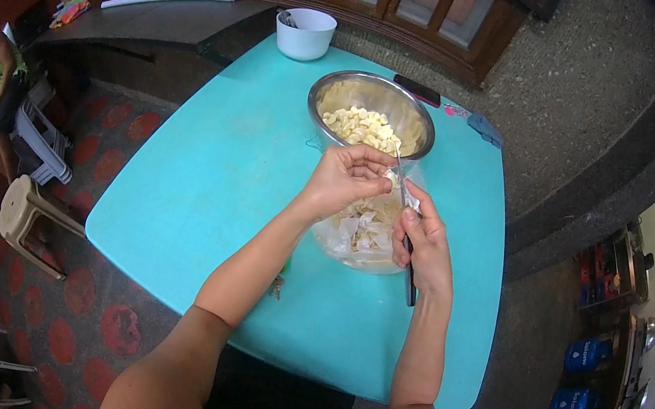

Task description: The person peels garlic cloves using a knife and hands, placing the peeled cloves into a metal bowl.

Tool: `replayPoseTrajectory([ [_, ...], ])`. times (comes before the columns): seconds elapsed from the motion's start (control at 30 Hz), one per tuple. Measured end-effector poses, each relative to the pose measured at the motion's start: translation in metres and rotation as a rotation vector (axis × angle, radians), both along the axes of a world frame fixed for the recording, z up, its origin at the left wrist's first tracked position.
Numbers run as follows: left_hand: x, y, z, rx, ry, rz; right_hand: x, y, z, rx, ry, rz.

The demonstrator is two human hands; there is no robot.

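My left hand pinches a small whitish garlic clove between thumb and fingertips, partly hidden by the fingers. In my right hand is a knife, its dark handle running down past my palm and its thin blade pointing up beside the clove. Just beyond both hands stands a steel bowl with many pale peeled garlic cloves in it. Below my hands a clear plastic bag holds papery garlic skins.
The turquoise table carries a white bowl, a dark phone and a blue-grey cloth at its far side. A beige stool stands left. Farther left a person is near stacked chairs.
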State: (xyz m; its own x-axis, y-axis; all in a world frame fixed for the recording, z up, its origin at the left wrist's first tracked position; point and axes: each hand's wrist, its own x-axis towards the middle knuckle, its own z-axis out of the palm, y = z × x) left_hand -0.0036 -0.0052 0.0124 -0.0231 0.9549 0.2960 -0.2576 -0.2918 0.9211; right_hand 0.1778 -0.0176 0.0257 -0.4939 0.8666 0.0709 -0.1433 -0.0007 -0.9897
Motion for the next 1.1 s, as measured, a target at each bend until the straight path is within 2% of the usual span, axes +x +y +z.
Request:
replayPoseTrajectory([
  [0.37,-0.004,0.005,-0.007,-0.037,-0.108,-0.073,0.0,0.0,0.0,-0.086,0.124,0.041],
  [0.77,-0.002,0.004,-0.006,0.016,-0.156,-0.048,0.0,0.002,-0.004,-0.038,0.089,0.074],
  [0.87,-0.003,0.007,-0.009,0.018,-0.169,-0.076,0.0,0.002,-0.002,-0.084,0.14,0.075],
  [1.1,-0.004,0.009,-0.013,0.005,-0.309,-0.191,0.007,0.008,-0.006,-0.27,0.382,0.277],
])
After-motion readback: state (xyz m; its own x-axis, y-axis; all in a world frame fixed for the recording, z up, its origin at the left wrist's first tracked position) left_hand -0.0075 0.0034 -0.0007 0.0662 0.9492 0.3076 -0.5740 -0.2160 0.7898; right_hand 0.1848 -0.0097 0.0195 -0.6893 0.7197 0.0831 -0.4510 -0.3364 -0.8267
